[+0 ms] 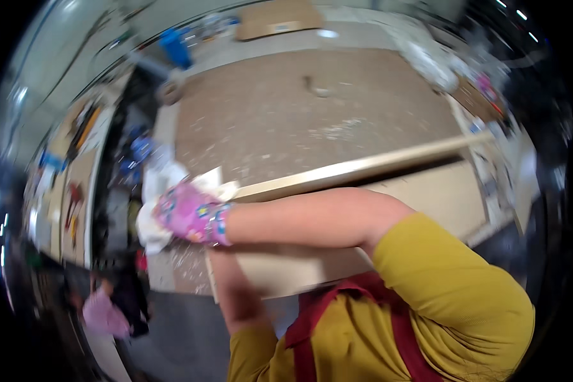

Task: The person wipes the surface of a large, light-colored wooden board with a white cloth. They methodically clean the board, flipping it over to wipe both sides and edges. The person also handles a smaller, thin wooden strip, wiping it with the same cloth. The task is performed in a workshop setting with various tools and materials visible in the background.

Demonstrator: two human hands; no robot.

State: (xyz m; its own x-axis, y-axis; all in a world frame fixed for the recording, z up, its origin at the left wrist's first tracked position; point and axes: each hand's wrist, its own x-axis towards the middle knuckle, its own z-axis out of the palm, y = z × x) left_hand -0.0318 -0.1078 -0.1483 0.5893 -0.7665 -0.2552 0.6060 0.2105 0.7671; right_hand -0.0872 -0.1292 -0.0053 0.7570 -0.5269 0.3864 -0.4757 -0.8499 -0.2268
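My right arm reaches across to the left over a pale wooden frame or shallow box. Pink flowered fabric, seemingly a glove, covers my right hand (189, 213), and its fingers are blurred. My left hand lies mostly hidden beneath it; only the left forearm (235, 283) shows clearly. White cloth-like material (151, 228) bunches around both hands, and I cannot tell which hand holds it. The long pale wooden rail (356, 169) runs from beside my right hand toward the right. A flat pale panel (436, 191) lies on the near side of the rail.
Wood shavings (340, 129) are scattered over the brown worktable (267, 95). Cardboard (280, 18) and a blue container (175, 48) stand at the back. A tape roll (169, 93) sits at the left edge. Clear plastic wrap (429, 67) lies far right; a tool shelf (79, 172) stands left.
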